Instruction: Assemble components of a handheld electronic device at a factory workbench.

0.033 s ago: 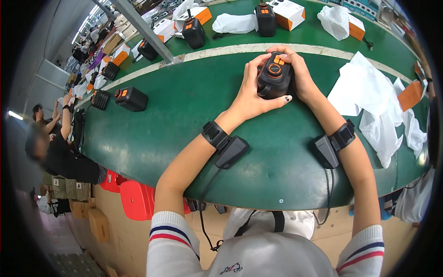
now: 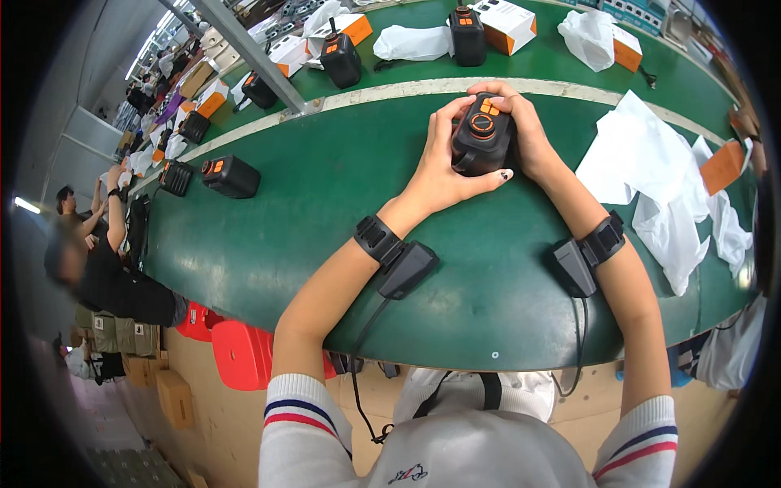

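Between my two hands is a black boxy device (image 2: 481, 140) with an orange-ringed round knob and orange buttons on its top. My left hand (image 2: 446, 163) wraps its left and near sides, with the thumb stretched along the near side. Against the right side and far edge, my right hand (image 2: 527, 130) curls its fingers over the top by the buttons. The device's underside is hidden, so I cannot tell whether it rests on the green table (image 2: 325, 211). Black bands with small black boxes and cables are strapped to both my wrists.
Two similar devices (image 2: 231, 176) stand at the left of the table. White wrapping sheets (image 2: 643, 154) and an orange carton piece (image 2: 722, 167) lie at the right. Beyond the pale strip (image 2: 390, 89) are more devices, bags and cartons. A metal post (image 2: 252, 53) rises there. Co-workers are at far left.
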A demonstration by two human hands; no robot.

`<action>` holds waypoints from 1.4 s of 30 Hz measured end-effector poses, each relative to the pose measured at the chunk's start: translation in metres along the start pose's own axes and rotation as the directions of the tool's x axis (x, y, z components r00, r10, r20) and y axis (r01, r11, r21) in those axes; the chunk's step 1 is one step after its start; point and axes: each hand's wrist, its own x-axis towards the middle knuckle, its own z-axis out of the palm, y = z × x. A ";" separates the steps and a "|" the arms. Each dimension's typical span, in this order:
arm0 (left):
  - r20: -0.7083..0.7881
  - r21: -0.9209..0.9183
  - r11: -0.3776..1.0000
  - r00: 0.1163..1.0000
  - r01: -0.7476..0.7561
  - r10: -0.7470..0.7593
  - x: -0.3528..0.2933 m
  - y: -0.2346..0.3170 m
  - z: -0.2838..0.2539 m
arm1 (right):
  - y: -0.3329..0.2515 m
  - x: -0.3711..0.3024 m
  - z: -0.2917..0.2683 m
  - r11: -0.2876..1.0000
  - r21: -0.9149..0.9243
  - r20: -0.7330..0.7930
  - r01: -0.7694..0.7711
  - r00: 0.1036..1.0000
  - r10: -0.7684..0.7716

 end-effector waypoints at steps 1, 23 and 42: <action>-0.008 0.000 1.000 1.000 -0.021 0.021 0.002 0.002 0.004 | -0.004 -0.002 -0.004 1.000 0.002 -0.005 0.000 1.000 0.000; -0.006 -0.087 0.995 0.999 0.049 -0.050 0.000 0.006 -0.001 | -0.007 -0.003 0.003 0.999 -0.047 0.009 0.024 1.000 -0.024; -0.658 -0.139 0.624 0.543 -0.769 0.522 0.045 0.221 -0.091 | -0.015 0.012 -0.005 0.999 -0.016 0.041 -0.029 0.999 0.030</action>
